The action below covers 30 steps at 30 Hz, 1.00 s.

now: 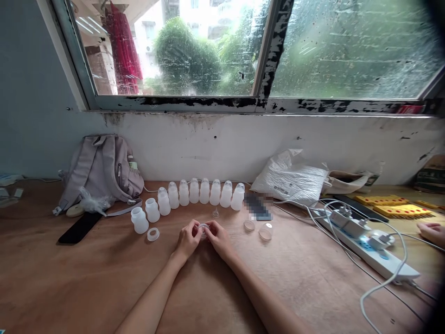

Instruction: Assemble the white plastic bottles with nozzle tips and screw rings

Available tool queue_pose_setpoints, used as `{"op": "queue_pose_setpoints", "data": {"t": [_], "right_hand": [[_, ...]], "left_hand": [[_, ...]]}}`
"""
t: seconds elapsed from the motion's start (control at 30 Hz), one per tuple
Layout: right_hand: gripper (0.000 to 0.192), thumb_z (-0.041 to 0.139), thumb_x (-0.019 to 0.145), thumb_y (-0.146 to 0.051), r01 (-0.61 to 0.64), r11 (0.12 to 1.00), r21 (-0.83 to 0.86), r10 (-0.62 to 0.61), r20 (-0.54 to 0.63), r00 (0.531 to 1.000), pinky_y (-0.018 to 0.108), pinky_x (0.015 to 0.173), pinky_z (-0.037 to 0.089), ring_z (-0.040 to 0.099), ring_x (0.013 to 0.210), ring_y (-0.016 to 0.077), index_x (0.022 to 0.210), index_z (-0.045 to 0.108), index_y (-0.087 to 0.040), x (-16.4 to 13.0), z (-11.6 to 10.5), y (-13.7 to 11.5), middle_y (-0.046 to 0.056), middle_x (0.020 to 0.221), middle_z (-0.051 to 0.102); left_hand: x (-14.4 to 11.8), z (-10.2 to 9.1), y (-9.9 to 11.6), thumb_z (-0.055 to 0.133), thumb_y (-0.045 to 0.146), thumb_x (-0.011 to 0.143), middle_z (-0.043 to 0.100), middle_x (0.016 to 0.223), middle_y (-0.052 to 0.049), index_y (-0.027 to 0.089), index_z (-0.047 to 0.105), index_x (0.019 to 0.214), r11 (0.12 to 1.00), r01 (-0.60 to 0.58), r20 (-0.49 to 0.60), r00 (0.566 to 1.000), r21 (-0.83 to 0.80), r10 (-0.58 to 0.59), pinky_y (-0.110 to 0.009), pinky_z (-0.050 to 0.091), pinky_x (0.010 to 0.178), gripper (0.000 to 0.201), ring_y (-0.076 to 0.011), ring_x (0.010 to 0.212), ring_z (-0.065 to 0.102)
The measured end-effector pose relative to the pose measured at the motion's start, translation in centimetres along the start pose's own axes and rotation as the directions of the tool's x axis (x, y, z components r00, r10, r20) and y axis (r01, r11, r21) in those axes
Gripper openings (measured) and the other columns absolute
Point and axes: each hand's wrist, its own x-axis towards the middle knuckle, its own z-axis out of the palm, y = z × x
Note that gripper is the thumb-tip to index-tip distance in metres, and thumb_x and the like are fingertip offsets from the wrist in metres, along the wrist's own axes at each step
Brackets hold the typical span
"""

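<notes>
Head view. A small clear ring-shaped part point(203, 228) is held between both hands above the wooden table point(86, 278), roughly at the centre of the work area. The part is too small and too covered by fingers to tell which way its opening faces or how its axis runs.

The left hand point(188, 240) has its fingers curled and closed on the left side of the part, thumb and fingertips pinching it. The right hand point(218, 238) mirrors this, its fingers drawn together and pinching the right side. The two hands' fingertips meet at the part; neither hand is spread.

Just beyond the hands stands a curved row of white plastic bottles point(204, 191), most capped with clear domes, the two at its left end uncapped. A loose white ring point(153, 234) lies on the table to the left of the left hand. A small clear funnel-like piece point(215, 213) sits between the hands and the row. Two clear domed caps point(257, 229) lie to the right of the right hand.

Farther right of the right hand, a white power strip point(368, 248) and its cables cross the table. Another person's hand point(432, 232) rests at the far right edge. Far left of the left hand lie a black phone point(79, 227) and a grey backpack point(102, 169). The table surface nearer the person than the hands is bare wood.
</notes>
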Motion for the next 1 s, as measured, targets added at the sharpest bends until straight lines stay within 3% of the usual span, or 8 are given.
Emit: {"op": "queue_pose_setpoints", "data": {"t": [0.27,0.4,0.57,0.67,1.0], "right_hand": [[0.021,0.051,0.073,-0.038,-0.070,0.995,0.067,0.067,0.032,0.997,0.020,0.039,0.036,0.044,0.041,0.0082,0.068,0.045,-0.019,0.1,0.2,0.1,-0.005,0.052,0.049],[0.022,0.052,0.072,-0.039,-0.046,0.998,0.036,0.046,-0.001,0.999,0.021,0.039,0.035,0.043,0.043,0.0091,0.065,0.043,-0.020,0.3,0.2,0.3,-0.004,0.051,0.048],[0.014,0.051,0.071,-0.032,0.012,0.997,-0.077,-0.015,-0.033,0.999,0.021,0.045,0.035,0.044,0.049,0.0103,0.074,0.047,-0.019,0.3,-0.1,0.1,-0.003,0.058,0.050],[0.009,0.050,0.068,-0.024,0.010,0.991,-0.135,-0.017,-0.052,0.999,0.022,0.050,0.036,0.044,0.052,0.0106,0.073,0.044,-0.019,0.2,-0.2,-0.1,-0.004,0.059,0.048],[0.010,0.045,0.064,-0.018,0.019,0.981,-0.194,-0.036,-0.083,0.996,0.021,0.050,0.031,0.040,0.052,0.0101,0.065,0.036,-0.020,0.5,-0.1,-0.3,-0.006,0.056,0.041]], "left_hand": [[-0.1,0.3,0.0,0.043,0.026,0.076,0.050,0.056,0.005,0.019,0.049,0.070,0.999,0.032,0.000,0.999,-0.027,-0.032,-0.020,0.037,0.054,0.011,-0.0089,0.052,0.048],[0.2,0.5,-0.3,0.044,0.027,0.076,0.051,0.056,0.005,0.019,0.051,0.072,0.998,0.035,0.009,0.999,-0.060,-0.035,-0.020,0.038,0.054,0.012,-0.0091,0.051,0.048],[0.2,0.7,-0.4,0.041,0.026,0.079,0.062,0.083,-0.002,0.019,0.055,0.089,0.993,0.038,0.056,0.998,-0.115,-0.031,-0.022,0.044,0.065,0.018,-0.0119,0.071,0.057],[-0.2,0.7,0.0,0.041,0.021,0.079,0.060,0.092,-0.004,0.019,0.056,0.096,0.998,-0.013,0.092,0.996,-0.065,0.019,-0.023,0.045,0.069,0.023,-0.0127,0.075,0.057],[-0.8,0.4,1.0,0.042,0.016,0.077,0.057,0.087,-0.003,0.021,0.054,0.104,0.995,-0.073,0.109,0.992,0.071,0.065,-0.024,0.045,0.069,0.031,-0.0115,0.068,0.054]]}}
